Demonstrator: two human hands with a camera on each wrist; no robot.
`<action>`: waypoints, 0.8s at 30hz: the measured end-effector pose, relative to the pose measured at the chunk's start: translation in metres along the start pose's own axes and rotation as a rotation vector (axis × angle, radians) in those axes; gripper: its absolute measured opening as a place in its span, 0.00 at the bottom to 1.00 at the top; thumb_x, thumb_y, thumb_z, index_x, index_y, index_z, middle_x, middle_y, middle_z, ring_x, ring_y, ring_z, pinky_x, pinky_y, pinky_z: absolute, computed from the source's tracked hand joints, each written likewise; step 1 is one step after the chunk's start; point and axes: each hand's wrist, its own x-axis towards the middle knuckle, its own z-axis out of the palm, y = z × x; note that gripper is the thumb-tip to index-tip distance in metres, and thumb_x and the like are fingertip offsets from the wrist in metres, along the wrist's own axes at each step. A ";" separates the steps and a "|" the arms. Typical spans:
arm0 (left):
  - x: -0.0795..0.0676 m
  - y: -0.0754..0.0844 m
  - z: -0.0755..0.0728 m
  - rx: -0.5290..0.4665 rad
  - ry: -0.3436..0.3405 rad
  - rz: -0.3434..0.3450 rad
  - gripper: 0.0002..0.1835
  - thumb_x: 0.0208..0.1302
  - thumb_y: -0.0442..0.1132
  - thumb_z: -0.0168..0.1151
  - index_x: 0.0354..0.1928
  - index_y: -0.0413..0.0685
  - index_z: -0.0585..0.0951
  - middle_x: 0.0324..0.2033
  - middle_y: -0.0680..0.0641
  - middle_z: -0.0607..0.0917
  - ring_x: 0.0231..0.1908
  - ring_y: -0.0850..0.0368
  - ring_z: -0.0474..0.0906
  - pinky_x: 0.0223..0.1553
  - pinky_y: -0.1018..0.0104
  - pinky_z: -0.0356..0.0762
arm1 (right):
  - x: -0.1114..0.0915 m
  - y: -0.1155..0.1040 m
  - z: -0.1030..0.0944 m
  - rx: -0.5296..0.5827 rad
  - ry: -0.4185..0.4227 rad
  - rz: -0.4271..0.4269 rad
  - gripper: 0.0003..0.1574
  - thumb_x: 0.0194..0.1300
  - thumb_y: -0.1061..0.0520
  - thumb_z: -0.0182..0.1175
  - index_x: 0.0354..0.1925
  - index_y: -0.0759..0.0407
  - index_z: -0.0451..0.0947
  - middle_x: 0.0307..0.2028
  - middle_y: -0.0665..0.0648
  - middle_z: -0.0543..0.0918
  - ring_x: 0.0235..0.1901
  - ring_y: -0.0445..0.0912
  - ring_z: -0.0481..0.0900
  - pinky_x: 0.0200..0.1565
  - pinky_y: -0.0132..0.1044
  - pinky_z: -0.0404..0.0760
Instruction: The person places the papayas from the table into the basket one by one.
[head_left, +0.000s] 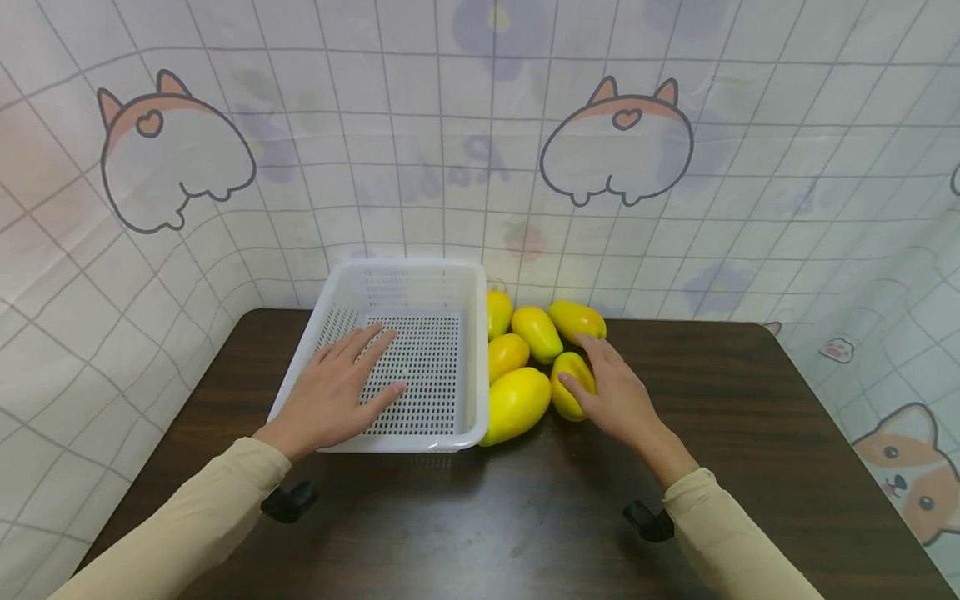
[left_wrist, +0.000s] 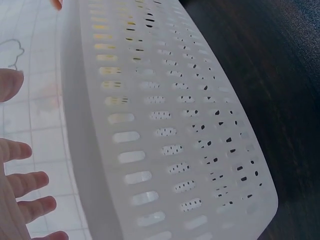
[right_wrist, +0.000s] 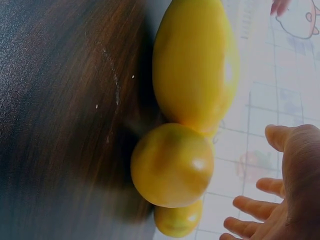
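Observation:
A white plastic basket with a slotted floor stands at the left of the dark table. My left hand hovers over its left part, fingers spread, holding nothing; in the left wrist view the fingers show beyond the basket's slotted wall. Several yellow mangoes with greenish patches lie against the basket's right side. Over the nearest one on the right, a mango, my right hand reaches with parted fingers. In the right wrist view this hand is apart from the round-looking mango.
The dark wooden table extends to the right and toward me. Behind it hangs a white checked cloth printed with cartoon corgis, which also runs along both sides.

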 end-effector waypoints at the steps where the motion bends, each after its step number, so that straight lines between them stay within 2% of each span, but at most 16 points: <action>1: 0.000 0.000 0.000 -0.001 0.000 -0.002 0.40 0.65 0.65 0.49 0.74 0.53 0.58 0.72 0.42 0.61 0.71 0.41 0.57 0.67 0.39 0.55 | 0.000 0.000 0.000 0.004 -0.001 0.003 0.42 0.69 0.41 0.54 0.73 0.56 0.54 0.71 0.63 0.61 0.72 0.60 0.56 0.67 0.60 0.59; 24: -0.010 -0.012 -0.001 0.005 0.037 -0.021 0.39 0.66 0.63 0.51 0.73 0.52 0.59 0.71 0.41 0.63 0.70 0.41 0.59 0.64 0.37 0.60 | -0.003 0.002 -0.003 0.039 -0.051 0.057 0.44 0.70 0.39 0.52 0.74 0.56 0.51 0.73 0.64 0.57 0.72 0.62 0.55 0.66 0.62 0.59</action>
